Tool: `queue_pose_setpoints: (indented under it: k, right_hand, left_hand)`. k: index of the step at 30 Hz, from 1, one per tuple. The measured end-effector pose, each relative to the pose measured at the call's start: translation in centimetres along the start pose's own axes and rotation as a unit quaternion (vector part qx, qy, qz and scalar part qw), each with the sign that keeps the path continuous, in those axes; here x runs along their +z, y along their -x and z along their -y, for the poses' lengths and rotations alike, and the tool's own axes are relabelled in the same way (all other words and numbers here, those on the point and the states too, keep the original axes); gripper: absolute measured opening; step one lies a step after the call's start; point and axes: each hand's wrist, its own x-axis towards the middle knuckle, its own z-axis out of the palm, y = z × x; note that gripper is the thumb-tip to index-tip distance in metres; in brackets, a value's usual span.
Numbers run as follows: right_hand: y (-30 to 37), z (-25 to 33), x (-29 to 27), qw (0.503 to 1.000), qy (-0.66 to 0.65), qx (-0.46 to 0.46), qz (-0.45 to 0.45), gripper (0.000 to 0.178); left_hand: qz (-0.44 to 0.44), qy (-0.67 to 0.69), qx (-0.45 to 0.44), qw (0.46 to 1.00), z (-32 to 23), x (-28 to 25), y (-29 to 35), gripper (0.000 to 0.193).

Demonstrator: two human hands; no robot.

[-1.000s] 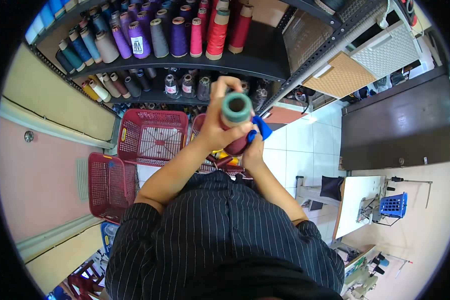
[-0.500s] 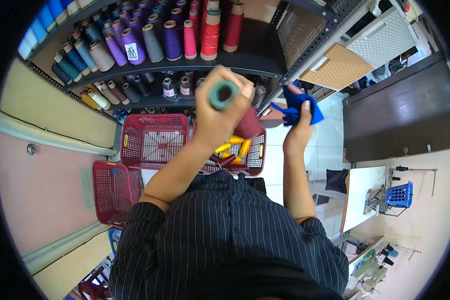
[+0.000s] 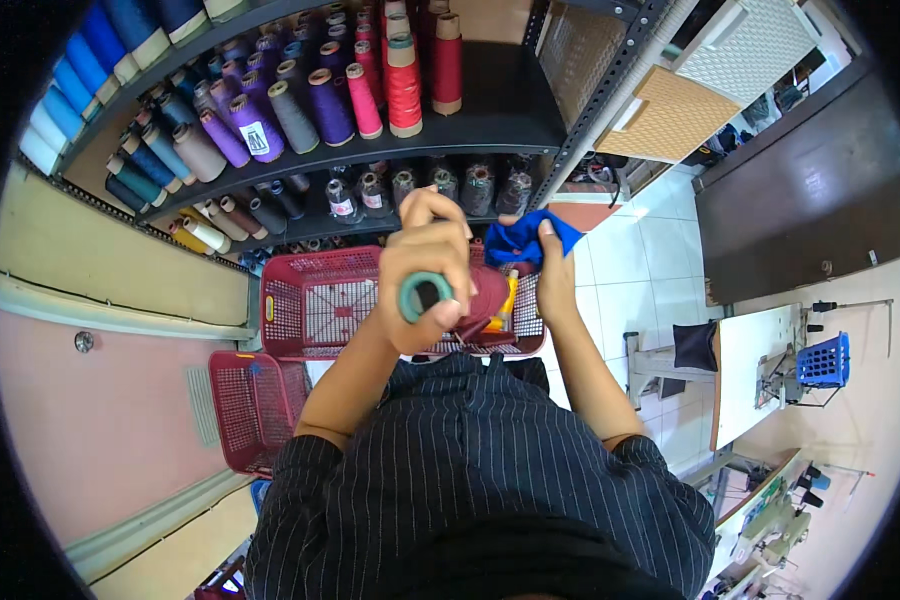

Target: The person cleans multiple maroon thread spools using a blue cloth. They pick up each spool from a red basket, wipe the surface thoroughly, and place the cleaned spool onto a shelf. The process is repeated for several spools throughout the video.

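My left hand (image 3: 420,250) is closed around the narrow green end of a thread cone (image 3: 484,292) wound with dark red thread. The cone is tilted, its hollow green tip turned up toward me and its wound body pointing away to the right. In my right hand (image 3: 557,285) is a bunched blue cloth (image 3: 518,240), pinched between thumb and fingers. The cloth is close to the far side of the cone; whether it touches the thread cannot be made out. Beneath the cone, a red plastic basket (image 3: 320,262) holds yellow and dark red thread spools, partly hidden by my hands.
A black metal shelf (image 3: 510,110) ahead carries rows of thread cones in purple, blue, grey, pink and red. Wrapped cones (image 3: 480,185) stand on its lower level. Another red basket (image 3: 235,405) is at left. On the right are a white sewing table (image 3: 755,360) and a brown door (image 3: 800,230).
My left hand has lowered and turned the cone. My right hand has brought the blue cloth left, close to the cone. The view has shifted slightly.
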Motion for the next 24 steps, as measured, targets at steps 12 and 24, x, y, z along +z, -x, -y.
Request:
queue_pose_setpoints:
  k: [12, 24]
  right_hand:
    - [0.2, -4.0, -1.8, 0.941, -0.263, 0.200, 0.069, 0.037]
    - [0.9, 1.2, -0.9, 0.965, 0.221, -0.096, 0.105, 0.034]
  left_hand:
    - [-0.050, -0.009, 0.051, 0.997, -2.1, 1.9, 0.3, 0.037]
    - [-0.090, 0.044, 0.006, 0.995, -1.0, 6.0, -0.3, 0.048]
